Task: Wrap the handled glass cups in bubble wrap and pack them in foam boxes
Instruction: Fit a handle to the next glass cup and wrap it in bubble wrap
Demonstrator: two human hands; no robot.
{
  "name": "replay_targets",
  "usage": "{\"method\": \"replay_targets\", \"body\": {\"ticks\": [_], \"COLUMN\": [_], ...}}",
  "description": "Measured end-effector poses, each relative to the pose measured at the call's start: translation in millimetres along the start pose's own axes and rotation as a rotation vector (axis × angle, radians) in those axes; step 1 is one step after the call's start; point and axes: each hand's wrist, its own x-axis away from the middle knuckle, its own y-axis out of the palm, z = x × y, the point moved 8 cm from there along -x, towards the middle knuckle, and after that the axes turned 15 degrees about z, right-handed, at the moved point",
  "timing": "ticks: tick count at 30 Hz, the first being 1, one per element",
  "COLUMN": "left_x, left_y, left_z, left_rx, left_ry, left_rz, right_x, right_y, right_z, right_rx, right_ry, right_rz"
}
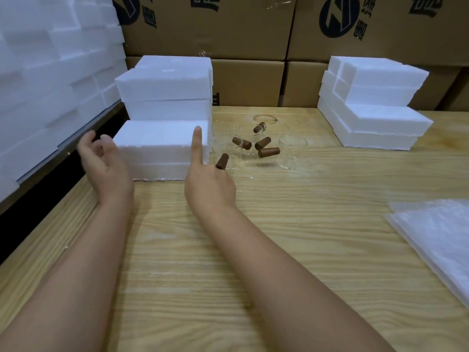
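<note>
On the table (253,250) the glass cups (291,151) stand bunched at twelve o'clock. Just beside them, at eleven, foam boxes (162,138) are stacked in steps rising toward the back. A second foam stack (368,102) sits at one o'clock, well apart from the cups. Bubble wrap sheets (436,237) lie at four o'clock. Cartons (241,34) are piled behind the far edge, and a foam wall (50,72) rises at nine. The left hand (104,163) and right hand (208,181) flank the nearest box's front.

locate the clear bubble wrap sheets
Head view: the clear bubble wrap sheets lie at the right edge of the wooden table, nearer the person than the right stack of white foam boxes.
</note>
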Motion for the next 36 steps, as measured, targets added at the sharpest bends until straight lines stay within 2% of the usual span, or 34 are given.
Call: {"method": "replay_targets", "body": {"ticks": [3, 5, 6, 9, 11, 14, 16, 17, 25, 36], "left_x": [12.1, 30.8, 43.8, 97.7, 133.6, 163.4, 168.4, 169.0, 169.3, 172.0], "left_y": [-19.4, -16.6, -12.3, 6.1, 23.5, 48.9, 56.7, 58.9, 77.6, 82.3], "left_z": [37.1, 57.6, 67.0, 90.4, 95.3, 79.9, 65.9, 62.4, 52.1, 54.7], "left_rx": [-0.133, -0.194, -0.184, -0.101, -0.101, -0.211, -0.329, -0.382, -0.715, -0.869], "left_ry": [0.364, 0.533, 0.606, 0.753, 0.748, 0.51, 0.358, 0.337, 0.484, 0.592], "left_rz": [0.134, 0.086, 0.037, -0.158, -0.318, -0.497, -0.481, -0.455, -0.456, -0.467], "right_x": [11.0, 18.9, 22.1, 29.9, 35.1, 41.0, 41.6, 41.2, 33.9, 33.2], "right_y": [-22.0, -44.9, -49.8, -45.0, -52.3, -70.7, -75.6, -76.2, -67.7, -65.4], "right_z": [8.8, 23.9, 35.2, 83.2, 117.8, 156.5, 173.6, 175.9, 176.6, 175.2], "right_rx": [0.148, 0.215, 0.2, 0.077, 0.081, 0.082, 0.04, 0.033, 0.091, 0.1], "right_ry": [-0.156, -0.204, -0.201, -0.065, 0.009, 0.121, 0.214, 0.23, 0.224, 0.214], "right_rz": [0.119, 0.231, 0.226, 0.013, -0.008, 0.025, 0.051, 0.051, 0.038, 0.048]}}
